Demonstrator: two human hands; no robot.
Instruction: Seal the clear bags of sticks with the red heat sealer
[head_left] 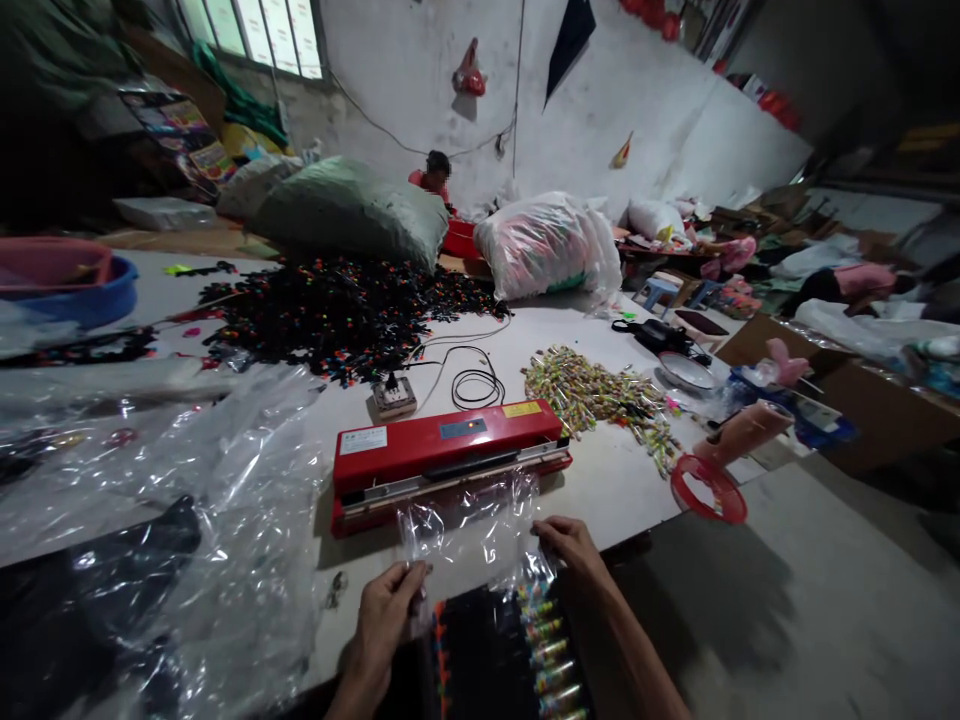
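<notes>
My left hand (386, 615) and my right hand (570, 548) pinch the two top corners of a clear plastic bag (472, 530) at the table's near edge. Its open top reaches toward a red heat sealer (442, 450), whose long sealing bar lies just beyond the film. The film's upper edge seems to lie over the sealer's front lip, but I cannot tell whether it sits in the jaw. Lower in the bag lies a black packed strip (480, 650) with rows of small coloured tubes (544, 650). My forearms hide part of the bag's sides.
Crumpled clear plastic sheeting (180, 500) covers the table's left side. Beyond the sealer lie a power socket (394, 397), black cable, a heap of black and coloured pieces (337, 320), and a heap of wrapped sticks (592, 395). Large sacks and a seated person (435, 178) stand behind.
</notes>
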